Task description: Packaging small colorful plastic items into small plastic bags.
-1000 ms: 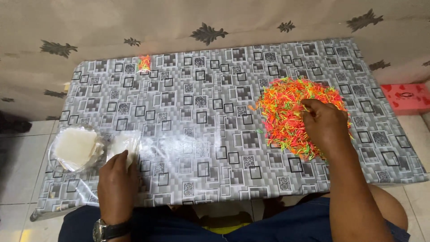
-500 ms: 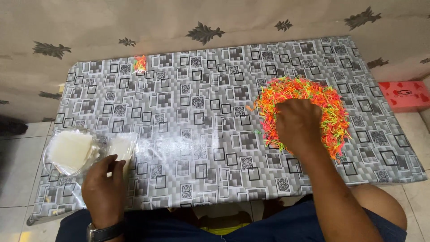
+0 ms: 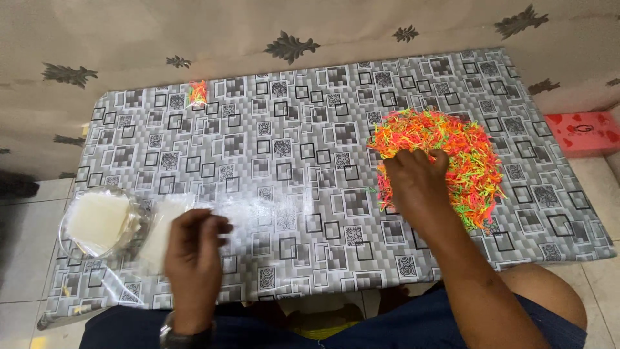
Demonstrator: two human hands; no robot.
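Observation:
A heap of small orange, green and yellow strips (image 3: 468,152) lies on the right half of the table (image 3: 290,194). My right hand (image 3: 416,184) rests on the heap's left side, fingers curled down into the strips. My left hand (image 3: 194,249) is at the near left. Its fingers pinch a small clear plastic bag (image 3: 158,232), which looks slightly lifted off the table. Just left of it lies a round bundle of clear bags (image 3: 97,220). A small filled packet of the coloured strips (image 3: 197,94) sits at the far left of the table.
The table wears a grey cloth with a square pattern and stands against a beige patterned wall covering (image 3: 290,39). A red box (image 3: 584,132) sits on the tiled floor past the table's right edge. My knees are under the near edge.
My right hand slid from the heap's right side to its left, pushing strips aside. My left hand moved right from the bundle and picked up a clear bag.

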